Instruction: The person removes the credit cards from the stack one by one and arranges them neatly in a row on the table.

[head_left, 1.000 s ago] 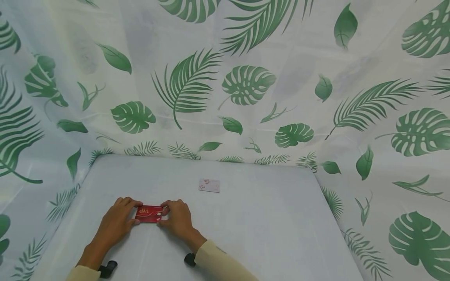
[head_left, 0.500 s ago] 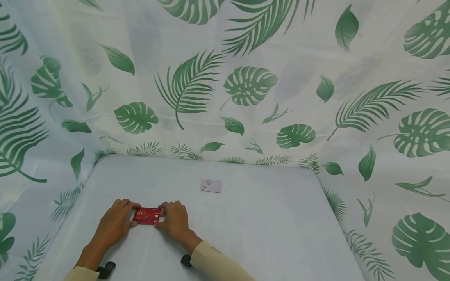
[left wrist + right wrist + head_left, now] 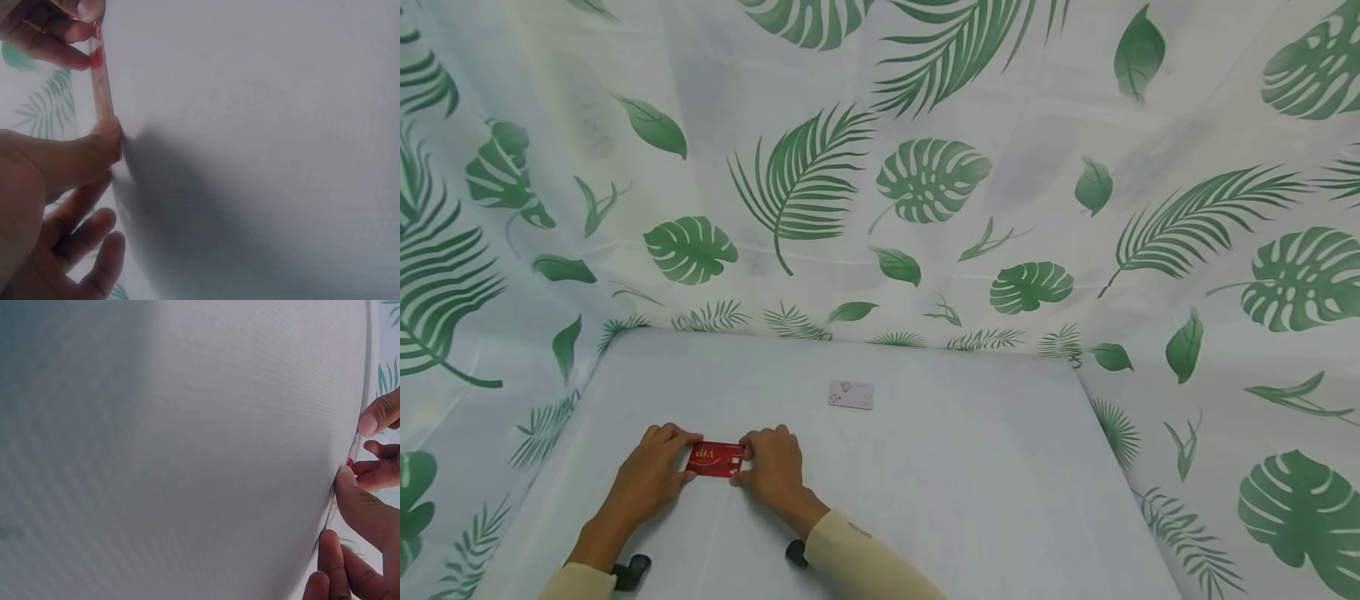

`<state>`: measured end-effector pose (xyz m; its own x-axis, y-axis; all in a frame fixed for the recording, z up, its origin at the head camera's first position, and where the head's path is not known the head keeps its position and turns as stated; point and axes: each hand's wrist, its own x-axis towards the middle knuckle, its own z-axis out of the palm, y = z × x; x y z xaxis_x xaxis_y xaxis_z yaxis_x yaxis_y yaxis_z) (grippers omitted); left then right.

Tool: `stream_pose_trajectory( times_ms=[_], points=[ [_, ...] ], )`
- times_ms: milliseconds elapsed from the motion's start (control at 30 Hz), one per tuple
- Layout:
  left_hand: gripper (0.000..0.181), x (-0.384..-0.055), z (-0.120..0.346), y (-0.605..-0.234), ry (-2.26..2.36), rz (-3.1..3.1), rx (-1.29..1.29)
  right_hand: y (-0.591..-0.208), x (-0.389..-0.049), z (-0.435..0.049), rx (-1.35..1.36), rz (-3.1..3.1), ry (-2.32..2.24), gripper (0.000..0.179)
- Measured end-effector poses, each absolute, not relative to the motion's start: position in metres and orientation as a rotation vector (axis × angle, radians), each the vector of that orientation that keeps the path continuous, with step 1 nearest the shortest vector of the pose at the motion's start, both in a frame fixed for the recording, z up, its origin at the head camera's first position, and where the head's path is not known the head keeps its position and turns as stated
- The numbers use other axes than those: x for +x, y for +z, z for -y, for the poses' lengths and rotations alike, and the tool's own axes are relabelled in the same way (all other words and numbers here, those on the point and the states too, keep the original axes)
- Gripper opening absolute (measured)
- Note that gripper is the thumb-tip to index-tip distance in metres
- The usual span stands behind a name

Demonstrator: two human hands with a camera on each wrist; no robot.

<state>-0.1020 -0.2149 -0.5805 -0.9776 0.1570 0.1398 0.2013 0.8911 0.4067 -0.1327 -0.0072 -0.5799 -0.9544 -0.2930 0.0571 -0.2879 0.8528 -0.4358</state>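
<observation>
Red with gold "VIP" lettering, a thin rectangular card sits between the person's two hands, toward the near left part of the white, smooth-covered counter. We see the lettering upside down from the head view, with a small pale square near the card's right end. The left hand pinches the card's left end, the thumb at the near corner and a finger at the far one; the right hand grips the right end in the same way, so both are drawn narrow around it. From the wrist views we find the card nearly edge-on, a slim strip running from one hand's fingertips to the other's; as far as we can judge from those dim, soft pictures, we cannot tell whether its underside touches the counter. Farther back and to the right, well apart from both hands, we see a pale pinkish rectangular card with small reddish floral marks lying flat on the counter. Cream long sleeves cover the forearms, and a black wrist-worn device shows beside the left wrist. Behind and on both sides, we have white sheeting printed with green leaves.
</observation>
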Motion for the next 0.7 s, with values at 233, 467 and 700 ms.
stream_pose_trajectory(
  times_ms=[233,467,700],
  points=[
    [0.061,-0.102,0.213,-0.576,-0.661,2.978,-0.275,-0.58,-0.135,0.002,-0.468,-2.964,-0.789,0.049],
    [0.065,-0.107,0.206,-0.566,-0.635,2.933,-0.284,-0.58,-0.141,-0.014,-0.532,-2.937,-0.874,0.055],
    [0.065,-0.118,0.193,-0.556,-0.664,2.919,-0.293,-0.57,-0.146,-0.038,-0.507,-2.909,-1.031,0.056]
  ],
)
